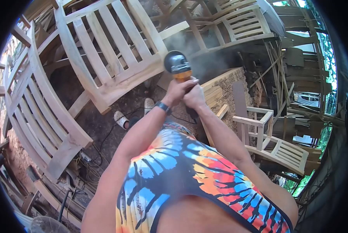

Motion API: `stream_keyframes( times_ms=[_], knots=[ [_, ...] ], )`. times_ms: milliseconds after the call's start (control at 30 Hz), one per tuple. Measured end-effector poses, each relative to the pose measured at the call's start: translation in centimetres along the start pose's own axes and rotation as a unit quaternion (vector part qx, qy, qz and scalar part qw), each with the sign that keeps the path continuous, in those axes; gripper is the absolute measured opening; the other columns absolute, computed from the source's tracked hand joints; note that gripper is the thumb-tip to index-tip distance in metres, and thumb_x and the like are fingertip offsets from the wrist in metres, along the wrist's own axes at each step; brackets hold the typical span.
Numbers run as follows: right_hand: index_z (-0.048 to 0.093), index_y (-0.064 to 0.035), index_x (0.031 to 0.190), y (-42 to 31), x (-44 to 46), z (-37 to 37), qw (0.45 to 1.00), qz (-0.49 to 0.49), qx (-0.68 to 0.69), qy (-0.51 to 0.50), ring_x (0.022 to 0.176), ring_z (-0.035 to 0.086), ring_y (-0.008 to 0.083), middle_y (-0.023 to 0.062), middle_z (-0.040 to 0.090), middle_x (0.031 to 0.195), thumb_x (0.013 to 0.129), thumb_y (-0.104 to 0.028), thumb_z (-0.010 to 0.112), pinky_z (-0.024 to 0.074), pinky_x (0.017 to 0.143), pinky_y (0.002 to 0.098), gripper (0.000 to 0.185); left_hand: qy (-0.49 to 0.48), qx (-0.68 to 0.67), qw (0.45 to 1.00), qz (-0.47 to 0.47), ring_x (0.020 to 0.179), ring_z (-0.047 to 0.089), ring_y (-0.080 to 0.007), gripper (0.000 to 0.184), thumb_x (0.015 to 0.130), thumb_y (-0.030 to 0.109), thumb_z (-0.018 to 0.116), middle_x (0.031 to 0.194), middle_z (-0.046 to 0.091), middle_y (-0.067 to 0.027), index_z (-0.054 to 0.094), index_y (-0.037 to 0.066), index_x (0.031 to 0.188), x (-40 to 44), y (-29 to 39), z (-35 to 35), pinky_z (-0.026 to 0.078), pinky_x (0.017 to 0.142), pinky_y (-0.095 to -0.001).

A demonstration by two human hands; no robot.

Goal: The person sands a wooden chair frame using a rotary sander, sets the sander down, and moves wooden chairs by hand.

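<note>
orange and black, the grinder (pixel 181 73) sits in my two-handed grip: the left hand (pixel 177 92) wraps its body just behind the disc (pixel 173 59), the right hand (pixel 195 96) closes round it alongside. just ahead and left, a slatted frame (pixel 118 37) presents its end corner; i can't tell from here whether the disc touches it. dust (pixel 212 50) hangs ahead and right. as i judge it, light, even pressure and a steady sweep would serve best, never dwelling at the corner. below the grip, i'd want the cord (pixel 183 119) clear of the shoes (pixel 120 118).
</note>
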State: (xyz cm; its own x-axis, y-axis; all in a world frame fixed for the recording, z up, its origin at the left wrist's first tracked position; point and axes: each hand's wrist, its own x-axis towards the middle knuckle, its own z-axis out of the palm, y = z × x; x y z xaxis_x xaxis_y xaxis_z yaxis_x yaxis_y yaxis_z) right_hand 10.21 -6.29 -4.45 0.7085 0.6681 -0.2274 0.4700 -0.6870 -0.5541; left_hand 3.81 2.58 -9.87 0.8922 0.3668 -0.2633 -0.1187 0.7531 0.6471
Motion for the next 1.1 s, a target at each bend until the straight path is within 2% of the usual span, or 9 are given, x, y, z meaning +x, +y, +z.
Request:
stream_keyframes(
  times_ms=[167,300,400,433,500,600,700,1000,1100],
  knots=[
    [0.064,0.0006,0.116,4.6,-0.7,-2.4,0.985,0.06,0.145,0.075,0.091,0.074,0.0262,0.0162,0.075,0.098,0.077,-0.006,0.078,0.0583,0.08,0.0375,0.042,-0.079,0.101,0.991,-0.044,0.099,0.069,-0.0157,0.044,0.091,0.04,0.081,0.105,0.073,-0.0074,0.072,0.003,0.112,1.6,0.6,4.0,0.054,0.087,-0.0313],
    [0.063,0.001,0.111,3.7,-4.6,-2.9,0.931,0.062,0.335,0.129,0.083,0.069,0.0166,0.0078,0.071,0.095,0.077,0.0,0.079,0.056,0.073,0.0318,0.037,-0.003,0.382,0.924,-0.009,0.105,0.071,-0.0328,0.07,0.094,0.057,0.072,0.113,0.072,-0.0243,0.065,-0.006,0.123,-3.8,2.7,2.2,0.055,0.093,-0.0413],
    [0.062,-0.0005,0.104,5.0,-7.5,-2.7,0.888,0.139,0.417,0.131,0.067,0.068,0.0163,0.0069,0.069,0.081,0.079,-0.005,0.08,0.056,0.063,0.0313,0.031,0.165,0.584,0.772,0.19,0.115,0.062,-0.0417,0.06,0.09,0.042,0.076,0.119,0.066,-0.026,0.06,-0.004,0.124,-7.5,2.7,-4.1,0.048,0.103,-0.0501],
    [0.062,-0.0006,0.103,5.7,-8.2,-2.8,0.873,0.168,0.442,0.123,0.066,0.068,0.0173,0.0077,0.069,0.08,0.079,-0.005,0.08,0.0563,0.062,0.032,0.03,0.215,0.681,0.643,0.277,0.134,0.051,-0.0439,0.07,0.087,0.04,0.079,0.138,0.057,-0.0292,0.054,-0.005,0.134,-8.0,2.1,-7.1,0.037,0.116,-0.0523],
    [0.061,-0.0016,0.099,6.9,-9.5,-2.7,0.845,0.203,0.483,0.11,0.063,0.068,0.0198,0.0107,0.069,0.077,0.081,-0.009,0.08,0.0567,0.057,0.0338,0.027,0.294,0.769,0.534,0.193,0.157,0.021,-0.0467,0.095,0.092,0.052,0.07,0.164,0.031,-0.0319,0.034,-0.011,0.154,-9.3,2.9,-10.5,0.015,0.129,-0.0531],
    [0.061,-0.0018,0.098,7.9,-11.0,-2.6,0.81,0.251,0.519,0.109,0.059,0.066,0.0188,0.0086,0.067,0.074,0.081,-0.003,0.077,0.0546,0.057,0.0323,0.023,0.329,0.806,0.479,0.115,0.16,0.011,-0.0454,0.1,0.096,0.06,0.061,0.169,0.02,-0.0313,0.03,-0.012,0.158,-9.5,3.8,-13.6,0.007,0.13,-0.0545],
    [0.062,-0.0017,0.097,7.9,-10.5,-3.6,0.799,0.273,0.528,0.086,0.059,0.066,0.019,0.0091,0.067,0.074,0.081,-0.005,0.077,0.0552,0.057,0.0327,0.023,0.298,0.818,0.483,0.096,0.16,0.009,-0.047,0.104,0.097,0.065,0.056,0.169,0.018,-0.0335,0.026,-0.014,0.159,-7.8,1.9,-11.7,0.006,0.13,-0.0542],
    [0.063,0.0008,0.105,13.1,-0.8,-9.1,0.877,0.145,0.457,0.009,0.065,0.066,0.0169,0.0072,0.068,0.081,0.08,-0.011,0.077,0.0552,0.061,0.0312,0.03,0.285,0.755,0.564,0.172,0.159,0.008,-0.0502,0.098,0.082,0.027,0.066,0.169,0.011,-0.0363,0.021,-0.016,0.158,2.0,-4.1,-3.5,0.004,0.131,-0.0547],
    [0.064,0.0007,0.105,15.2,2.8,-12.3,0.895,0.124,0.421,-0.073,0.072,0.068,0.0161,0.0063,0.068,0.084,0.078,-0.008,0.078,0.0552,0.066,0.0307,0.031,0.318,0.761,0.545,0.155,0.161,0.012,-0.0408,0.103,0.081,0.026,0.07,0.172,0.015,-0.0274,0.018,-0.007,0.163,1.8,-4.2,-3.5,0.009,0.131,-0.0522]
  ],
)
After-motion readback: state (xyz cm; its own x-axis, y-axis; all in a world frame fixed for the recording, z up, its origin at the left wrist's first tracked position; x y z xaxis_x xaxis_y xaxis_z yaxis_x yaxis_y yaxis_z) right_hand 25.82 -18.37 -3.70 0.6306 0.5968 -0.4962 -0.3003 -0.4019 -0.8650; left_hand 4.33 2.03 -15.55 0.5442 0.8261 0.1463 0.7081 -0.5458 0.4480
